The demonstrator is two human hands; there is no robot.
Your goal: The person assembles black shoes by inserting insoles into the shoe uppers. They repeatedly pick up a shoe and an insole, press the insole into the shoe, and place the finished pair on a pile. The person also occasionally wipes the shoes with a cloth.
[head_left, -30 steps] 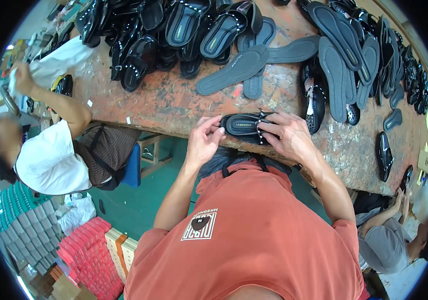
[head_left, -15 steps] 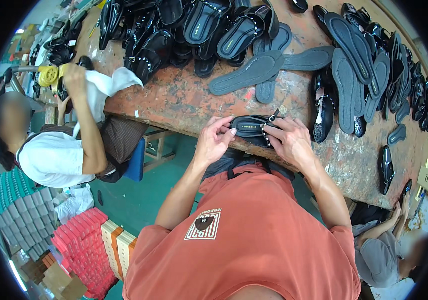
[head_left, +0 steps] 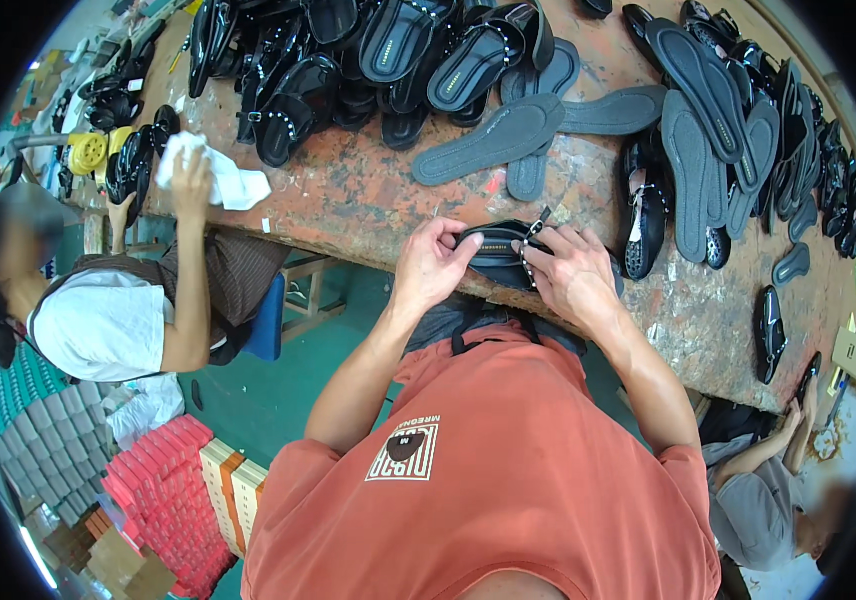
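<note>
Both my hands hold one black shoe (head_left: 495, 262) at the near edge of the worktable. My left hand (head_left: 430, 262) grips its left end, thumb on the insole and fingers around the rim. My right hand (head_left: 576, 268) closes over the other end, beside a studded strap with a small buckle. The shoe's far end is partly hidden under the right hand. Just beyond lie loose dark grey insoles (head_left: 488, 140), some crossing each other. To the right of my right hand stands another black studded shoe (head_left: 645, 205).
Piled black shoes (head_left: 293, 110) cover the table's far left; more insoles and shoes (head_left: 713, 100) crowd the right. A co-worker at left holds a white cloth (head_left: 233, 185) near a yellow machine (head_left: 88, 153). Another person sits at lower right. Pink stacked boxes (head_left: 163, 490) stand on the floor.
My left fingers have curled closer onto the shoe's end, and my right fingers have shifted slightly along the strap. The left co-worker's hand and cloth have moved right and lower onto the table.
</note>
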